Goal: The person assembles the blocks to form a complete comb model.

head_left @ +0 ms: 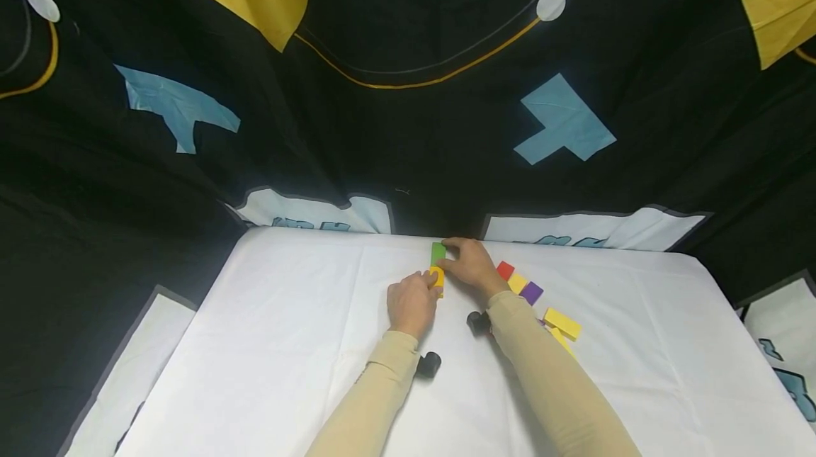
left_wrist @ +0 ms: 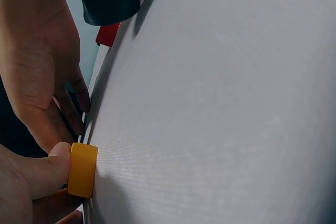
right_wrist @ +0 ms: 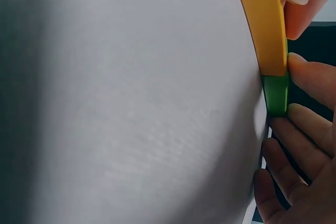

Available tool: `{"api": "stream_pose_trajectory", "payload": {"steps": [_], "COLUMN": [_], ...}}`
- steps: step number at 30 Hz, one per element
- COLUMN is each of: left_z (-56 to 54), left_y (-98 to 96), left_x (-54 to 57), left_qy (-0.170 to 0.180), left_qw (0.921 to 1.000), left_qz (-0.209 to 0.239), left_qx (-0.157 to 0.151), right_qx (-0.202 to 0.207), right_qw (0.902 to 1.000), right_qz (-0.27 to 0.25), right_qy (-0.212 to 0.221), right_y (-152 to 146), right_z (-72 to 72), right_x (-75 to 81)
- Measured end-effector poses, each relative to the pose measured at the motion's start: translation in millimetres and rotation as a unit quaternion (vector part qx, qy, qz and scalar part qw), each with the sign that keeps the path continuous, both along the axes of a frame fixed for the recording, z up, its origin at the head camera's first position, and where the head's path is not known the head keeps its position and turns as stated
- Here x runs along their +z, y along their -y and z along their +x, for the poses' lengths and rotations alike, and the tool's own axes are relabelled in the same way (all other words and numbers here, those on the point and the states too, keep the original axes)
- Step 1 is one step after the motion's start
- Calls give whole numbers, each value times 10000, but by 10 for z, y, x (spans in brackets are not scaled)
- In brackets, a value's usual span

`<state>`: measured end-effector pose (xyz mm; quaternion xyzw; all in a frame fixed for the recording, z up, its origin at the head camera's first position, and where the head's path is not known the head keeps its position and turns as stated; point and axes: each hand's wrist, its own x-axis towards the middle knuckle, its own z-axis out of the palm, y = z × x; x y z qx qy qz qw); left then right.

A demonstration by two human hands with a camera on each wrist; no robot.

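Observation:
Near the far edge of the table, a green block [head_left: 438, 252] and a yellow-orange block [head_left: 439, 275] lie end to end in a line. My left hand [head_left: 411, 305] pinches the yellow-orange block [left_wrist: 83, 170], thumb on its side. Around the green block [right_wrist: 276, 96] is my right hand [head_left: 473, 265], its thumb by the joint between the blocks and its index finger at the far end. In the right wrist view the other right fingers spread out beyond the green block. Part of the yellow-orange block is hidden by the left fingers in the head view.
Right of the right hand, a red block [head_left: 505, 270], a yellow block [head_left: 518, 283] and a purple block [head_left: 532, 292] sit in a row. More yellow blocks [head_left: 562, 324] lie beside the right sleeve, which partly covers them. A dark curtain [head_left: 440, 159] hangs behind the white table [head_left: 287, 343].

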<state>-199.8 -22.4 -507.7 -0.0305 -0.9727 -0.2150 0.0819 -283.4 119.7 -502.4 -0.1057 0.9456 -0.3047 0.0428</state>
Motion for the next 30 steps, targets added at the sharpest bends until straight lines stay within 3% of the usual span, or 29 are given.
{"api": "stream_pose_trajectory", "payload": {"steps": [30], "left_z": [4], "left_y": [-6], "left_x": [15], "left_qy": [91], "left_qw": [9999], "left_qz": [104], "left_qx": [-2], "right_qx": [41], "right_qw": [9997], "right_qz": [-226], "right_qy": [111], "right_y": [-33], "right_z": [-16], "right_x": [2]}}
